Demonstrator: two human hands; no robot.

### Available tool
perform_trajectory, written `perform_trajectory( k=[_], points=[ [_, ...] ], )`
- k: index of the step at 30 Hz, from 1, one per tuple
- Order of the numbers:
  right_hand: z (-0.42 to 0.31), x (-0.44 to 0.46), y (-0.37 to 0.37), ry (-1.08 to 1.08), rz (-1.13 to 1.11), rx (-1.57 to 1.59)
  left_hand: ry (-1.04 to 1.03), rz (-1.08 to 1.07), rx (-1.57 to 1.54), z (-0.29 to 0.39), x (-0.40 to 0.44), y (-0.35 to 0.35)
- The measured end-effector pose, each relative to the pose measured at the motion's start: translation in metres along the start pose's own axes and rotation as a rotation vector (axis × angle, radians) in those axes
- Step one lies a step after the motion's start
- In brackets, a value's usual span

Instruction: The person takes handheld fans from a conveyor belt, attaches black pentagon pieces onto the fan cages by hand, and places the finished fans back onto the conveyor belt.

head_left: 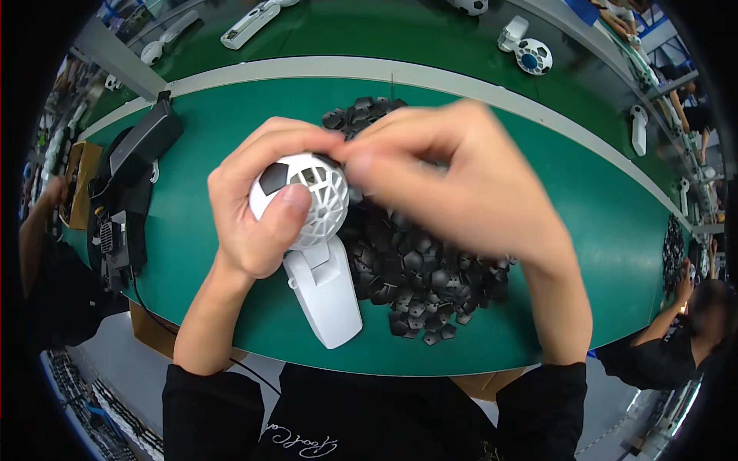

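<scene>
Left hand (238, 188) wrapped round white ball (327, 211), handle (329, 303) at ball's 6 o'clock. Right hand (469, 180) blurred, fingertips at ball's 1–2; can't tell if pinching anything. Black pieces (423, 265) heaped at ball's 4, on green table (196, 223). Table's 12: green strip (346, 38). Co-worker (653, 353) at 4.

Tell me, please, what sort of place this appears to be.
Probably a factory assembly line: black pentagonal pieces lie heaped on the green worktable, white devices, some with soccer-ball-patterned heads, sit spaced along the green strip beyond it, and other people are at either side.
</scene>
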State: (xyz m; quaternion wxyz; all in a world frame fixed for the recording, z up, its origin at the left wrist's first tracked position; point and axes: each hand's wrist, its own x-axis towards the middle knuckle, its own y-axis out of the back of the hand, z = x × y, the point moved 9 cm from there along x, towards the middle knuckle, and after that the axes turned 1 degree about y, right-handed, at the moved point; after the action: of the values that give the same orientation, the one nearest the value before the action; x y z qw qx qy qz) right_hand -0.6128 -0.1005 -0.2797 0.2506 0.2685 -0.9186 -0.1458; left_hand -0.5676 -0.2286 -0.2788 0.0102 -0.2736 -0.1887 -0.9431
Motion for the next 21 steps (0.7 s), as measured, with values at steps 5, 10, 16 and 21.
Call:
perform_trajectory(
  k=[5,10,16,21],
  points=[
    [0.078,-0.004,0.004,-0.373,-0.348,-0.259,0.063,-0.043,-0.101,-0.008,-0.001,0.0],
    [0.068,-0.012,-0.008,-0.083,-0.316,-0.457,0.141,-0.077,-0.139,-0.02,0.001,-0.005],
    [0.075,-0.01,-0.014,-0.182,-0.353,-0.383,-0.055,-0.116,-0.125,-0.007,0.002,-0.006],
    [0.054,-0.001,0.0,-0.302,-0.281,-0.221,-0.062,-0.133,-0.191,-0.005,0.0,-0.003]
  ],
)
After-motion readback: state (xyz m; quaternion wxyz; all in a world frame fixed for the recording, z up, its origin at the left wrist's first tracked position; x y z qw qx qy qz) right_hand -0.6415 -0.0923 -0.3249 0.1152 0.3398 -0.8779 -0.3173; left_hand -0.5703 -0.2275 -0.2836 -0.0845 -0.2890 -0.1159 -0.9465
